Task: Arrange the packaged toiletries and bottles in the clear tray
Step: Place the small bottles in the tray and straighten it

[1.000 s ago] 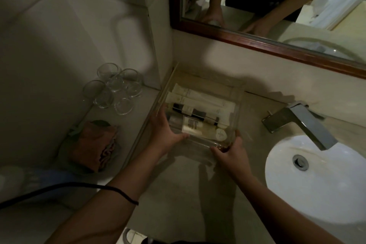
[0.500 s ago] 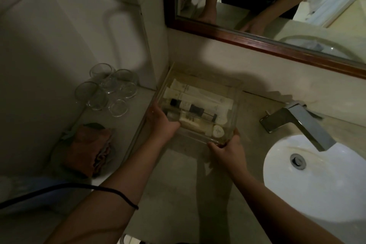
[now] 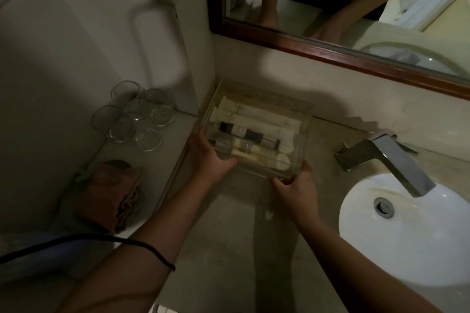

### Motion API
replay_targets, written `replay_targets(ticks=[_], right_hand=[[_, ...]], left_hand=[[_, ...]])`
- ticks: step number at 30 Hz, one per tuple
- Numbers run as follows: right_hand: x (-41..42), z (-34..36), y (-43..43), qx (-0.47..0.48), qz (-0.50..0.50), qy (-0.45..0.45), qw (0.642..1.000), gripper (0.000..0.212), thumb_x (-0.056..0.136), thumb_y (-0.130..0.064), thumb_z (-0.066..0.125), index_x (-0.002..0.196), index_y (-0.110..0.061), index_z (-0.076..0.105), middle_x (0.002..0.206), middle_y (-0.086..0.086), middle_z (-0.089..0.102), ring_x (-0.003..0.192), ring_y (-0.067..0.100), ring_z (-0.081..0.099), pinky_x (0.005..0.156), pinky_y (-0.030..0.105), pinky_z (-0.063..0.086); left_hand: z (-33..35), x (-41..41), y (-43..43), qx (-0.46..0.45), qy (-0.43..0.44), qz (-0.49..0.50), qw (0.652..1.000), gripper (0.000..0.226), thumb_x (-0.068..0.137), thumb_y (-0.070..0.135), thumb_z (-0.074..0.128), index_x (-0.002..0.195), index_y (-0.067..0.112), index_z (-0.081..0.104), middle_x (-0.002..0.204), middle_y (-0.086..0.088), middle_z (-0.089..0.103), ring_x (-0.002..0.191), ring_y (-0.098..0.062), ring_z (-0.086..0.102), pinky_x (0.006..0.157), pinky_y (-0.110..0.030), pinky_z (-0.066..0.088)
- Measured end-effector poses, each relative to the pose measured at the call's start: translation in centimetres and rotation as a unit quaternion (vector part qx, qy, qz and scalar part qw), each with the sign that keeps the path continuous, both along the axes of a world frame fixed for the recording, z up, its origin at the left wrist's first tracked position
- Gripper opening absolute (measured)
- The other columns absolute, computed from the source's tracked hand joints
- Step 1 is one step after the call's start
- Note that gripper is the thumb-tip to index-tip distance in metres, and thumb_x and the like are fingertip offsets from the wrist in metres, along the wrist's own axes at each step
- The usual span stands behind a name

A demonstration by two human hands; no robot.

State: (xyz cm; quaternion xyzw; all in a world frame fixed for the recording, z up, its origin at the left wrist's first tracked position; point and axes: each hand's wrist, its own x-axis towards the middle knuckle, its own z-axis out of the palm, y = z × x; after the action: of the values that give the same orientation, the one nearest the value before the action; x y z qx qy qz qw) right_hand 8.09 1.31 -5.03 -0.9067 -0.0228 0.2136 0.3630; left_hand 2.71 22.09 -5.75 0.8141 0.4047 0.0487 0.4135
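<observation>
A clear tray [image 3: 302, 132] sits on the beige counter in the corner below the mirror, close to the back wall. Inside it lie long white packets [image 3: 256, 113] side by side at the back, and small bottles with black caps [image 3: 244, 136] in front of them. My left hand [image 3: 206, 155] grips the tray's near left corner, thumb along the front wall. My right hand [image 3: 296, 184] holds the near right corner with curled fingers. The tray's front wall partly blurs the nearest items.
Several upturned glasses [image 3: 137, 114] stand on a lower ledge to the left, with a folded brown cloth [image 3: 112, 193] in front of them. A chrome tap [image 3: 391, 160] and white basin [image 3: 407, 236] lie to the right. A wood-framed mirror [image 3: 330, 51] hangs above.
Both hands have slid the tray farther back into the corner, towards the wall. Their grip on the two near corners is the same.
</observation>
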Motion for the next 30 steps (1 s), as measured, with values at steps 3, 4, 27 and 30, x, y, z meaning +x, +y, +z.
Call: replay_targets(ticks=[3, 4, 27, 30], right_hand=[[0.0, 0.4, 0.1, 0.01, -0.006, -0.007, 1.0, 0.039, 0.083, -0.033, 0.074, 0.089, -0.037, 0.035, 0.091, -0.005, 0.062, 0.081, 0.011, 0.064, 0.072, 0.032, 0.057], [0.0, 0.7, 0.1, 0.011, -0.004, -0.011, 1.0, 0.039, 0.083, -0.032, 0.074, 0.087, -0.037, 0.035, 0.09, -0.006, 0.061, 0.081, 0.011, 0.063, 0.073, 0.032, 0.057], [2.2, 1.0, 0.4, -0.067, -0.027, -0.016, 0.997, 0.075, 0.078, -0.06, 0.068, 0.132, -0.018, 0.036, 0.091, -0.005, 0.056, 0.078, 0.015, 0.06, 0.056, 0.029, 0.05], [2.6, 0.9, 0.4, -0.066, -0.034, -0.013, 0.997, 0.065, 0.077, -0.064, 0.066, 0.12, -0.024, 0.039, 0.094, -0.004, 0.058, 0.079, 0.016, 0.061, 0.061, 0.034, 0.054]], left_hand=[[0.3, 0.8, -0.1, 0.0, -0.001, 0.029, 1.0, 0.124, 0.063, 0.032, 0.085, 0.15, 0.007, 0.0, 0.156, -0.02, 0.007, 0.146, -0.033, 0.006, 0.12, -0.042, 0.013], [0.5, 1.1, -0.1, -0.003, 0.0, 0.04, 0.999, 0.121, 0.064, 0.027, 0.084, 0.15, 0.007, 0.002, 0.156, -0.02, 0.009, 0.146, -0.033, 0.008, 0.119, -0.04, 0.013], [-0.5, 0.4, 2.0, 0.059, -0.06, 0.043, 0.996, 0.107, 0.056, 0.035, 0.088, 0.144, 0.02, 0.029, 0.139, -0.013, 0.046, 0.128, -0.031, 0.044, 0.107, -0.043, 0.039], [-0.6, 1.0, 1.8, 0.064, -0.05, 0.066, 0.995, 0.104, 0.057, 0.033, 0.087, 0.143, 0.017, 0.03, 0.139, -0.014, 0.045, 0.128, -0.032, 0.043, 0.107, -0.042, 0.038]])
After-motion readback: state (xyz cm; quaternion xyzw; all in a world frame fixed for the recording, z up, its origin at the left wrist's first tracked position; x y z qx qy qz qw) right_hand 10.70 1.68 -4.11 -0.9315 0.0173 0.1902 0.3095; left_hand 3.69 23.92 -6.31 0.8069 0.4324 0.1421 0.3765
